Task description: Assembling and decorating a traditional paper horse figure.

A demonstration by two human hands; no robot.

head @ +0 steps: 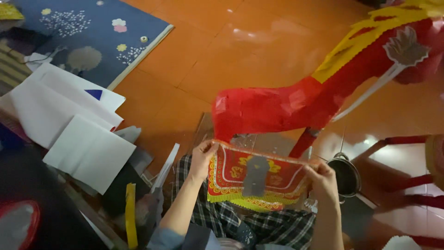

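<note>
Red paper, printed with yellow and white borders and edged in yellow fringe, is what we are holding stretched between our hands: a decorative panel [256, 178] over our lap in checked trousers [222, 215]. Our left hand [202, 157] is pinching its top left corner with closed fingers; our right hand [322, 180] is gripping its right edge. Just above it, a red paper horse figure [286, 109] with yellow trim is standing on the orange tiled floor [222, 51]. White paper sheets [69, 120] are lying to our left, near a blue patterned mat [97, 41].
</note>
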